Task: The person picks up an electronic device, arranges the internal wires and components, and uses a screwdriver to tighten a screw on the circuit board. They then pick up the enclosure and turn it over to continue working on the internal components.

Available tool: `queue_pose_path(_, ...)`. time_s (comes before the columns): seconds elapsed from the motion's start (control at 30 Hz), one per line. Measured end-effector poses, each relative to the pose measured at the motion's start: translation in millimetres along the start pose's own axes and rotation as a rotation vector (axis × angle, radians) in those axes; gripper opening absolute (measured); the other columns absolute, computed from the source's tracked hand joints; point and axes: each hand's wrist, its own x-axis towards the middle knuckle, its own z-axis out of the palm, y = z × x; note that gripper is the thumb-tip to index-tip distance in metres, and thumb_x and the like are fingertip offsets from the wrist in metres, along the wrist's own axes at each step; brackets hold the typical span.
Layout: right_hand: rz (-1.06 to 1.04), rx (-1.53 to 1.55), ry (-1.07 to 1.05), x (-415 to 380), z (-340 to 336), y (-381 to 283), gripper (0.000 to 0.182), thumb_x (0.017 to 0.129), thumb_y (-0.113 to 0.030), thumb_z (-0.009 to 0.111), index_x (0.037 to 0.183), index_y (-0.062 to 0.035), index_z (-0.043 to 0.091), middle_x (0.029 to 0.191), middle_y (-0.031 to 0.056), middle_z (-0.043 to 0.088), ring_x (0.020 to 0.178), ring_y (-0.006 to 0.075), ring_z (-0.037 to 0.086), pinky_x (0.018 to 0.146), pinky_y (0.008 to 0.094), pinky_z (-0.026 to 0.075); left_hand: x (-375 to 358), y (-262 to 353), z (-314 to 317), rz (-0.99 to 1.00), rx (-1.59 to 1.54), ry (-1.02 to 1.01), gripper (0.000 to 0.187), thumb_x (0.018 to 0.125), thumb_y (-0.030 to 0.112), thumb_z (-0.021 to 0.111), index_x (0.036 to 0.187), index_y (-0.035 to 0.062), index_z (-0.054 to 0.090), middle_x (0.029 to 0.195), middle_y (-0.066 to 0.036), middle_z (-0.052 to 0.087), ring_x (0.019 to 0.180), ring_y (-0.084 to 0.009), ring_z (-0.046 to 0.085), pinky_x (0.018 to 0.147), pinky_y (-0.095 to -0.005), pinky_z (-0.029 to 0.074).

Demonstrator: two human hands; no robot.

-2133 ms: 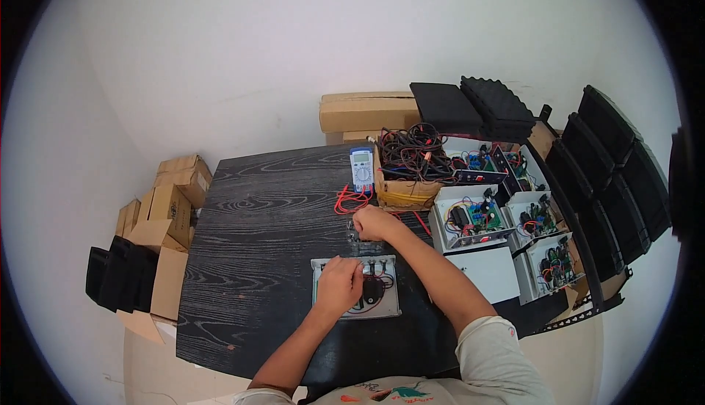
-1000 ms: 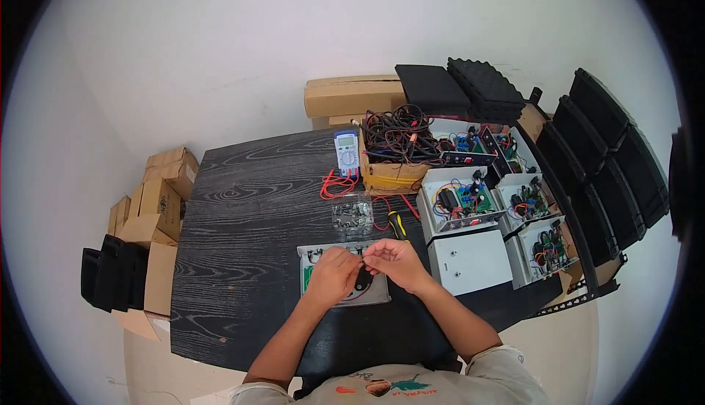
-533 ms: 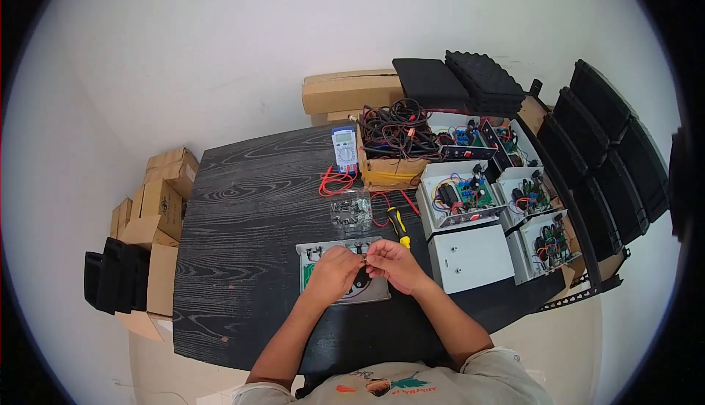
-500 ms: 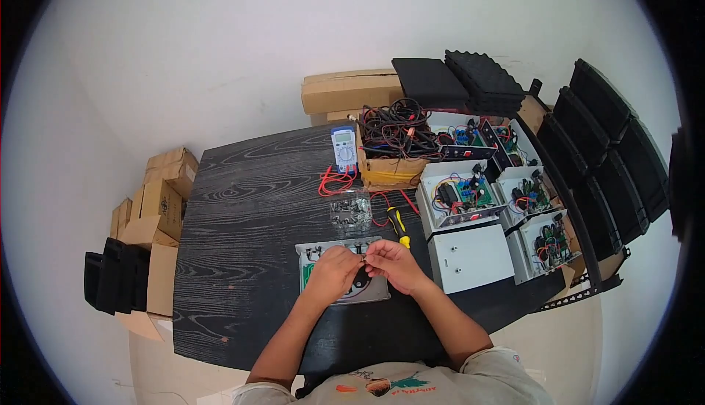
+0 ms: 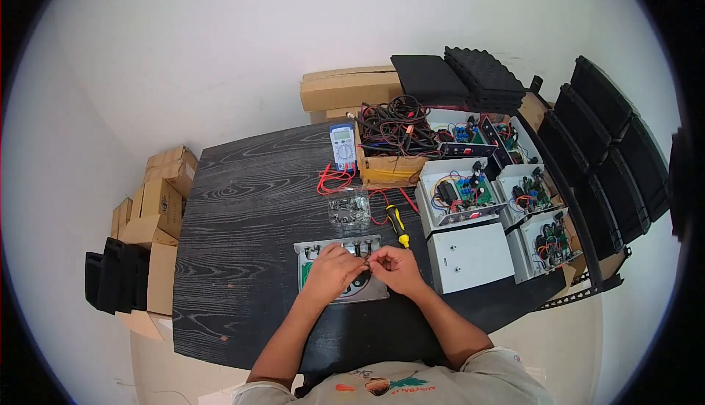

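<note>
My left hand (image 5: 332, 273) and my right hand (image 5: 396, 270) meet fingertip to fingertip, both pinched closed. Whatever they pinch is too small to make out. Beneath them lies an open grey metal panel (image 5: 373, 293), with a green circuit board (image 5: 305, 273) at its left side and dark parts along its back edge. My hands cover much of its middle. Just behind it is a see-through plastic tray (image 5: 349, 223) of small metal parts. A yellow and black screwdriver (image 5: 397, 226) rests to the right of the tray, a short way beyond my right hand.
Behind the tray is a multimeter (image 5: 343, 146) with red leads (image 5: 336, 179). A cardboard box (image 5: 396, 172) holds tangled cables (image 5: 396, 126). At the right stand several opened electronics units (image 5: 463, 192) and a closed white box (image 5: 472, 258). Black cases (image 5: 598, 140) line the rack beyond.
My right hand has turned slightly, its fingers curling in more and its back now facing up. My left hand stays nearly in place. The view has shifted very little.
</note>
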Motion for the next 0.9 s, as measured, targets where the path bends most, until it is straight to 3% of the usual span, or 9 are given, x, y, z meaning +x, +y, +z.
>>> queue_pose_path(0.17,0.087,0.277,-0.009,-1.1,5.9,8.2,0.012,0.100,-0.001,0.071,0.111,0.0009,0.069,0.101,0.0055,0.074,0.086,0.0106,0.070,0.078,0.0275,0.060,-2.8,-2.5,2.5,-0.078,0.008,0.094,0.015,0.085,0.018,0.083,0.096,0.0084,0.079,0.088,-0.006,0.074,0.089,-0.0250,0.071,0.107,-0.0485,0.052)
queue_pose_path(0.27,0.182,0.418,0.016,-1.1,13.1,5.8,0.011,0.101,-0.001,0.070,0.112,0.0002,0.068,0.102,0.0069,0.074,0.086,0.0123,0.071,0.078,0.0285,0.060,-7.7,-5.7,7.6,-0.017,-0.010,0.220,0.015,0.083,0.017,0.084,0.096,0.0097,0.080,0.093,-0.005,0.077,0.091,-0.0217,0.073,0.107,-0.0494,0.053)
queue_pose_path(0.4,0.330,0.584,0.041,-1.2,15.3,-5.0,0.014,0.102,-0.006,0.071,0.115,-0.0010,0.069,0.103,0.0062,0.075,0.086,0.0126,0.071,0.077,0.0268,0.059,-7.2,-2.2,5.3,0.034,0.074,0.213,0.016,0.081,0.014,0.085,0.097,0.0111,0.081,0.096,-0.004,0.078,0.094,-0.0195,0.074,0.108,-0.0501,0.053)
queue_pose_path(0.5,0.402,0.595,0.029,-1.9,13.8,-6.2,0.019,0.103,-0.010,0.071,0.120,-0.0017,0.070,0.104,0.0050,0.075,0.085,0.0120,0.070,0.076,0.0252,0.058,-4.3,0.0,3.2,0.056,0.091,0.191,0.018,0.080,0.012,0.085,0.097,0.0118,0.081,0.095,-0.003,0.078,0.095,-0.0197,0.074,0.108,-0.0505,0.052)
queue_pose_path(0.9,0.227,0.245,-0.024,-3.3,8.8,-5.3,0.023,0.104,-0.013,0.071,0.123,0.0000,0.073,0.098,0.0025,0.075,0.080,0.0081,0.066,0.071,0.0242,0.053,-3.1,5.6,2.2,-0.038,0.146,0.171,0.020,0.080,0.015,0.085,0.100,0.0164,0.080,0.110,0.004,0.077,0.112,-0.0200,0.069,0.118,-0.0616,0.040)
